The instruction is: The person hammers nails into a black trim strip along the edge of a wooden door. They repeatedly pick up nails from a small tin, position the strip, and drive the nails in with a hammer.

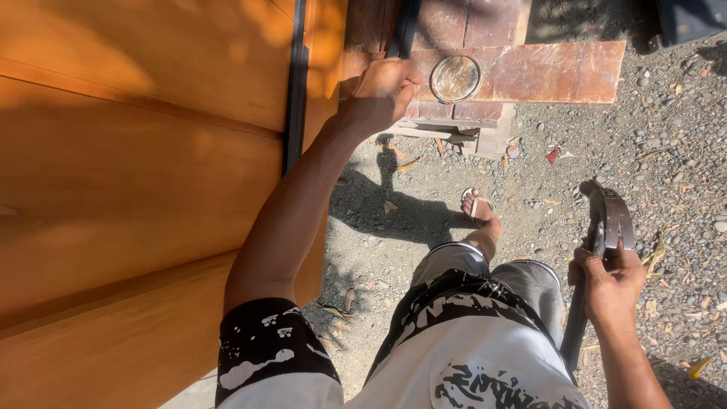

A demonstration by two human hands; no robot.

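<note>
My left hand [382, 87] reaches forward and grips the edge of a large orange wooden panel [144, 174], next to a dark metal strip [295, 98] that runs along it. My right hand [609, 280] hangs low at my side and is closed around a claw hammer [609, 220], whose metal head points up and whose handle runs down past my leg. My foot in a sandal [478, 208] stands on the gravel between the two hands.
Reddish-brown boards [553, 72] lie on the gravel ahead, with a round glass or metal lid [455, 79] on them. Grey gravel [666, 144] with dry leaves and small scraps covers the ground. A dark object [689, 19] sits top right.
</note>
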